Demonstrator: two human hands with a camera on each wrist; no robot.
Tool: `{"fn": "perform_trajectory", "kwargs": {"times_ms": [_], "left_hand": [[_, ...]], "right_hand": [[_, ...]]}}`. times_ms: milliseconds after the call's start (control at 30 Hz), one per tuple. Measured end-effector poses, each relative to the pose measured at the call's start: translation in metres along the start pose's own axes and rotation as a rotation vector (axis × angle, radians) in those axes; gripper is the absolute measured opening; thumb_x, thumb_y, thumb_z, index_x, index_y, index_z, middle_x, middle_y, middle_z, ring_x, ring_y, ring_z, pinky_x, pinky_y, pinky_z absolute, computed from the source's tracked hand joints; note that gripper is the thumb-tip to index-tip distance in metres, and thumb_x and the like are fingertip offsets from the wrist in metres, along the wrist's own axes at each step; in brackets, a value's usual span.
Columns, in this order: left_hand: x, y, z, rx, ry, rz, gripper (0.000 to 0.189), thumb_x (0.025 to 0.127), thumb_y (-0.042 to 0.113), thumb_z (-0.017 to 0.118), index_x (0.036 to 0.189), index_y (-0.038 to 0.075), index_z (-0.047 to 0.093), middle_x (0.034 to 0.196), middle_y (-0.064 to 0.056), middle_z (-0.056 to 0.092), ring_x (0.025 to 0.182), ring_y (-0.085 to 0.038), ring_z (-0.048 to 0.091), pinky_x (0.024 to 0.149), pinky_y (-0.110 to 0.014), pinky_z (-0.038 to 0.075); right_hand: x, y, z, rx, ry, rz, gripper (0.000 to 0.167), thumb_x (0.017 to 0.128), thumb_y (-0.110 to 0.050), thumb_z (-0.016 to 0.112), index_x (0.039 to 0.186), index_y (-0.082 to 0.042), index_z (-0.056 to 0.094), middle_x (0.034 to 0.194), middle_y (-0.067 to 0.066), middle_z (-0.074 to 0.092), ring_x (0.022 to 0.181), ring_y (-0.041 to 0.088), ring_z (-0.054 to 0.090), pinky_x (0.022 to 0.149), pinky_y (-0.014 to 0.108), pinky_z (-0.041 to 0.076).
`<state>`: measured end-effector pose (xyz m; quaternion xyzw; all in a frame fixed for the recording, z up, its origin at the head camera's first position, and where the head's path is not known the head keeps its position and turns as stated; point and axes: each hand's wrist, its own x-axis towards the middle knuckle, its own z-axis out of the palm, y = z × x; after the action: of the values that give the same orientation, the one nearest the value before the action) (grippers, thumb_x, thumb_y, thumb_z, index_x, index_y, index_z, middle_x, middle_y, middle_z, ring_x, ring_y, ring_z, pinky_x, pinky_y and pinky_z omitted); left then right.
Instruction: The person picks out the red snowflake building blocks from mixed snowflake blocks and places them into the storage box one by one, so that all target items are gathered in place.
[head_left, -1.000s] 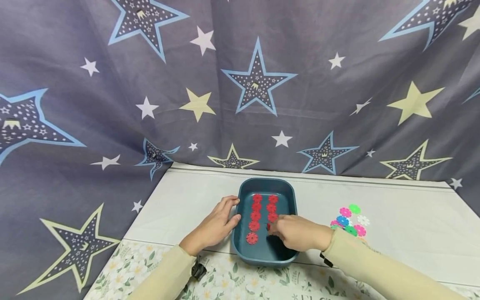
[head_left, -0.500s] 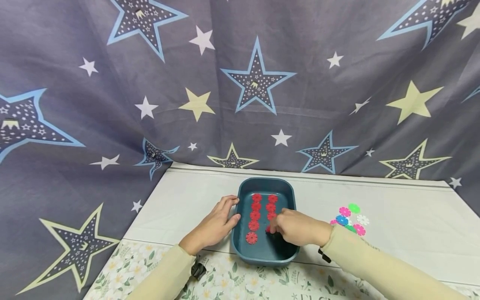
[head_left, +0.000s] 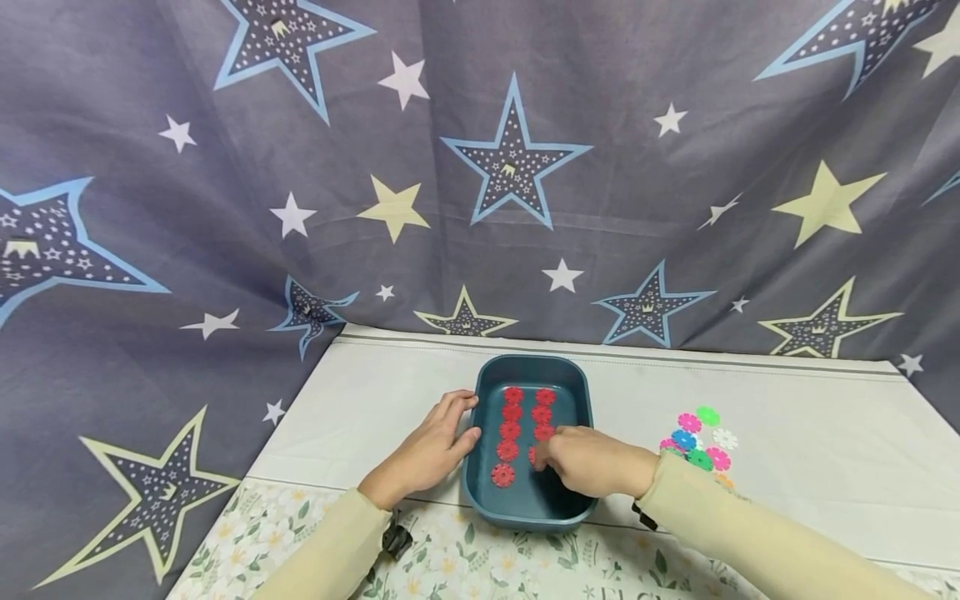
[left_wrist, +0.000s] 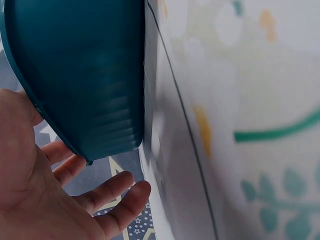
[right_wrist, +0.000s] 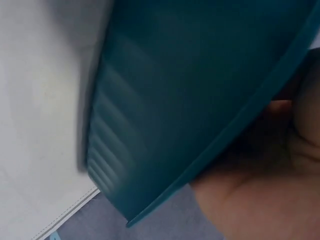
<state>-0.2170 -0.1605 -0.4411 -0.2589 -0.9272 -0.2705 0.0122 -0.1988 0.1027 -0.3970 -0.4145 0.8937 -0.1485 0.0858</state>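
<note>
A dark teal rectangular tray (head_left: 529,508) stands on the table, with red plastic snowflake discs (head_left: 509,431) laid flat in two rows inside it. My left hand (head_left: 423,454) rests at the tray's left rim, thumb and fingers loosely extended. In the left wrist view, some fingers (left_wrist: 125,197) stand apart from the wall. My right hand (head_left: 596,461) reaches over the right rim into the tray. Its curled fingertips pinch another red snowflake disc (head_left: 532,455) at the near end of the right row, largely hidden by the fingers. The right wrist view hides those fingertips behind the tray wall.
Loose snowflake discs (head_left: 701,442) in pink, green, blue, white and orange lie on the table right of the tray, beside my right sleeve (head_left: 720,508). A white and floral cloth (head_left: 810,450) covers the table. A grey star-patterned curtain (head_left: 480,250) hangs behind.
My right hand shifts slightly within the tray, and the red disc at its fingertips now lies closer in line with the right row. My left hand stays at the rim.
</note>
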Motion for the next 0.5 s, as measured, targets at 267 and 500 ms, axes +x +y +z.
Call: {"fn": "perform_trajectory", "kwargs": {"times_ms": [267, 500], "left_hand": [[0.002, 0.002, 0.0, -0.009, 0.007, 0.026, 0.046, 0.1, 0.028, 0.047, 0.139, 0.004, 0.04, 0.145, -0.008, 0.031, 0.134, -0.022, 0.029, 0.104, -0.042, 0.031], [0.001, 0.0, 0.001, -0.011, 0.011, 0.027, 0.044, 0.1, 0.026, 0.048, 0.137, 0.003, 0.041, 0.144, -0.008, 0.031, 0.134, -0.025, 0.03, 0.103, -0.043, 0.031]], "right_hand": [[-0.028, 0.012, -0.018, -0.024, 0.326, 0.035, 0.034, 0.077, 0.015, 0.052, 0.096, -0.006, 0.071, 0.092, 0.001, 0.065, 0.087, 0.017, 0.058, 0.077, 0.035, 0.05], [-0.079, 0.048, -0.032, -0.058, 0.429, 0.163, 0.027, 0.081, 0.014, 0.06, 0.093, -0.008, 0.071, 0.091, 0.001, 0.066, 0.089, 0.022, 0.061, 0.077, 0.039, 0.05]]}}
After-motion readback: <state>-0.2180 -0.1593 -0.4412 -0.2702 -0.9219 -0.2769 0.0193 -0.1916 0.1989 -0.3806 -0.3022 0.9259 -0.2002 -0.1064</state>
